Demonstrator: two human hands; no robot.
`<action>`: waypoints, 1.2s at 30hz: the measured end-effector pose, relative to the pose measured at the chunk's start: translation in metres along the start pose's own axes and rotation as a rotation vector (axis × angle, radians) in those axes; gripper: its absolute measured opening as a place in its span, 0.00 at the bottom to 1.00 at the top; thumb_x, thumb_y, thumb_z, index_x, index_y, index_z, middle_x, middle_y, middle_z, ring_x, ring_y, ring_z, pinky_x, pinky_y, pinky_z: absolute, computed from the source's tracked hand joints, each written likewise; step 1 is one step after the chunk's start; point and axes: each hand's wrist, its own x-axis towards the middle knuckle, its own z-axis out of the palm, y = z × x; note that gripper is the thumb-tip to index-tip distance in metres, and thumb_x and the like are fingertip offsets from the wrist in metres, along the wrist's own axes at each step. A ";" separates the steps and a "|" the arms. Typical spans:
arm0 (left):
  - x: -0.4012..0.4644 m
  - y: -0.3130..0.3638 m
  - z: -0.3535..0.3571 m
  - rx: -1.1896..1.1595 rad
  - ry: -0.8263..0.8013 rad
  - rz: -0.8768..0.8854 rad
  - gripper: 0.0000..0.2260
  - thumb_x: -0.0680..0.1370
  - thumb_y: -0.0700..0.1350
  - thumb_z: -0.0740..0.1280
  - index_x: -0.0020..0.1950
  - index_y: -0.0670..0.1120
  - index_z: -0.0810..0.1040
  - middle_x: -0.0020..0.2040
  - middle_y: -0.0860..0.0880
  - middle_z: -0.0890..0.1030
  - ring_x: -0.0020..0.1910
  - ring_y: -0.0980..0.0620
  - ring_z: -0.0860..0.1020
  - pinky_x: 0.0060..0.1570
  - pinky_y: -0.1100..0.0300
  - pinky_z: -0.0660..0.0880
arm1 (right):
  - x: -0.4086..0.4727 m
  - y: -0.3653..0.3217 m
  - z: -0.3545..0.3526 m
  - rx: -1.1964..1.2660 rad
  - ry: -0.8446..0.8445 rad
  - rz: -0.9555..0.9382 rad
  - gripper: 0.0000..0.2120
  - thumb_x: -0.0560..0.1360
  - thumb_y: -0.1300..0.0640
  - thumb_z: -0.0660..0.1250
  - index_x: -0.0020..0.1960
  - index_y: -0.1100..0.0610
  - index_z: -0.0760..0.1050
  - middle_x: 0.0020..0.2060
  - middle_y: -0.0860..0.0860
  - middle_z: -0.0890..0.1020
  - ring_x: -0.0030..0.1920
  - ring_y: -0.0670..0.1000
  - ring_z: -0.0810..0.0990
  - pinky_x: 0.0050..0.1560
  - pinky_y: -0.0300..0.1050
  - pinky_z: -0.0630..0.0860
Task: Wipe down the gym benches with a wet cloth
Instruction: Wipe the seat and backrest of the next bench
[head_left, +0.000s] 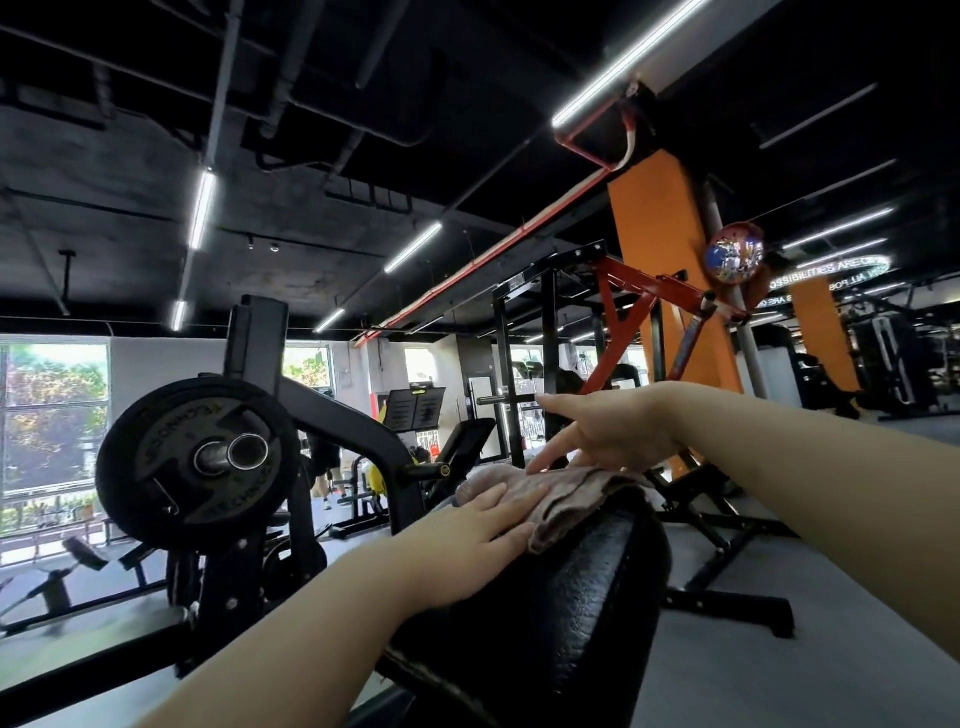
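A black padded bench back rises in front of me, its surface shiny. A pinkish-brown cloth is draped over its top edge. My left hand lies flat on the near left part of the cloth, fingers together and pressing down. My right hand hovers over the far side of the cloth, fingers spread, with its fingertips touching the fabric.
A black plate-loaded machine with a large weight plate stands close on the left. A black and red rack and an orange pillar are behind the bench. The bench's black base feet spread over the grey floor at right.
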 end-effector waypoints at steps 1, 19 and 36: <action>0.001 -0.004 0.000 -0.007 -0.001 -0.009 0.21 0.82 0.57 0.47 0.73 0.66 0.44 0.77 0.60 0.49 0.75 0.58 0.49 0.73 0.58 0.50 | 0.006 -0.003 0.001 0.012 -0.018 0.000 0.39 0.75 0.29 0.36 0.74 0.50 0.63 0.69 0.59 0.70 0.66 0.59 0.71 0.71 0.62 0.60; -0.022 0.040 -0.013 0.004 -0.096 -0.058 0.21 0.82 0.58 0.49 0.73 0.68 0.46 0.78 0.54 0.47 0.77 0.53 0.46 0.74 0.57 0.44 | -0.042 0.032 -0.001 0.046 0.072 -0.104 0.37 0.77 0.33 0.39 0.60 0.54 0.79 0.59 0.57 0.80 0.61 0.55 0.78 0.72 0.57 0.60; 0.030 0.135 0.003 0.431 0.106 -0.182 0.27 0.74 0.64 0.61 0.66 0.49 0.64 0.60 0.43 0.69 0.58 0.41 0.73 0.53 0.51 0.71 | -0.077 0.115 0.033 0.276 0.431 -0.292 0.31 0.77 0.35 0.39 0.58 0.48 0.76 0.60 0.50 0.78 0.59 0.50 0.75 0.66 0.51 0.65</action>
